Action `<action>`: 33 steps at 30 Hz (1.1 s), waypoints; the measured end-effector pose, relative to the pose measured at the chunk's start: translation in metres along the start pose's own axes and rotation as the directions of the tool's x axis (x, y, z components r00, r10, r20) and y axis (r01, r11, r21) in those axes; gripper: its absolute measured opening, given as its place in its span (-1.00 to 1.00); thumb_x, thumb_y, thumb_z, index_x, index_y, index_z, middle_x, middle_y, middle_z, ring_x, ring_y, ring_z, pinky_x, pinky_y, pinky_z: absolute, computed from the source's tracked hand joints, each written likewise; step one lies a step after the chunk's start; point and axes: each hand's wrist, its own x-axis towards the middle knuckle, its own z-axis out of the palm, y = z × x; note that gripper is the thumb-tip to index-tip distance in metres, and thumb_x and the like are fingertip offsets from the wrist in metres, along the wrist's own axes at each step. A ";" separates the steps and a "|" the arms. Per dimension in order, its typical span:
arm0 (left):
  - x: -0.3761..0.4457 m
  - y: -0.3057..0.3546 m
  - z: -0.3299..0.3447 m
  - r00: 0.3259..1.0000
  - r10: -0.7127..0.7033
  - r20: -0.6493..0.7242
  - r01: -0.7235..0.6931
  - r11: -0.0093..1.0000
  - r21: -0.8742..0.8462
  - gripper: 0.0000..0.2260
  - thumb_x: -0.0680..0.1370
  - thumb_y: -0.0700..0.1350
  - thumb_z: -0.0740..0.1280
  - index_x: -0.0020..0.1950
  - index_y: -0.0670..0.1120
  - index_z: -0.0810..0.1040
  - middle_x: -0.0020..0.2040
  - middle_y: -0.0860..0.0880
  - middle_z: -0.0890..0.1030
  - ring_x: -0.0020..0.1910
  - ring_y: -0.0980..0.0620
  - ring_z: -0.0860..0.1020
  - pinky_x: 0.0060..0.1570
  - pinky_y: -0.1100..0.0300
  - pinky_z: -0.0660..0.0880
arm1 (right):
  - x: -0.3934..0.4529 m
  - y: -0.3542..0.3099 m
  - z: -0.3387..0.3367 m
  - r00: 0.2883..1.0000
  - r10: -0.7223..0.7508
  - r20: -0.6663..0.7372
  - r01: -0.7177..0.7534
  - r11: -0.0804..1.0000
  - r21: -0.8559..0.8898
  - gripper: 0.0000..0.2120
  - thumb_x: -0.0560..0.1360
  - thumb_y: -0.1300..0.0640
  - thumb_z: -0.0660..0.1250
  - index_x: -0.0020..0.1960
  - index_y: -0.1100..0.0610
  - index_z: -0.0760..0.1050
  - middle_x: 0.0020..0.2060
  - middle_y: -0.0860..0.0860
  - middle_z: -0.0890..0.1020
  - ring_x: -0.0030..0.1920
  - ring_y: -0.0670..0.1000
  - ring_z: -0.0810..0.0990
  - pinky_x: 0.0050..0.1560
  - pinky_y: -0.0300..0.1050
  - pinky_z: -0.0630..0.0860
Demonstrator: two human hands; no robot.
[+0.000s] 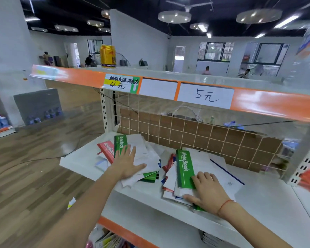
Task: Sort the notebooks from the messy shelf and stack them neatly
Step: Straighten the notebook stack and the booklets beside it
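Two loose notebook heaps on white shelf [89,169]: left pile [143,158] at 10 o'clock, right pile [195,174] at 4. Left hand [128,165] flat, fingers spread wide; right hand [207,189] fingers relaxed, resting on covers. Risk: pushing slides overhanging notebooks off front edge.

"NoteBook" printed on left green notebook [120,145], red notebook [108,149] and right green notebook [184,169], handwritten "4元" on left price tag [121,84], "5元" on right price tag [206,95]
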 end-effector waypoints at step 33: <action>-0.055 0.015 0.019 0.993 0.090 -0.072 -0.072 0.972 0.222 -0.44 0.54 -0.30 0.21 0.50 -0.17 0.08 0.48 -0.23 0.16 0.45 -0.24 0.16 0.42 -0.14 0.16 | -0.029 -0.013 0.025 0.963 -0.173 -0.206 0.160 0.984 -0.077 -0.45 0.18 0.06 0.58 0.15 0.12 0.58 -0.01 0.10 0.66 -0.06 0.09 0.67 -0.18 -0.03 0.63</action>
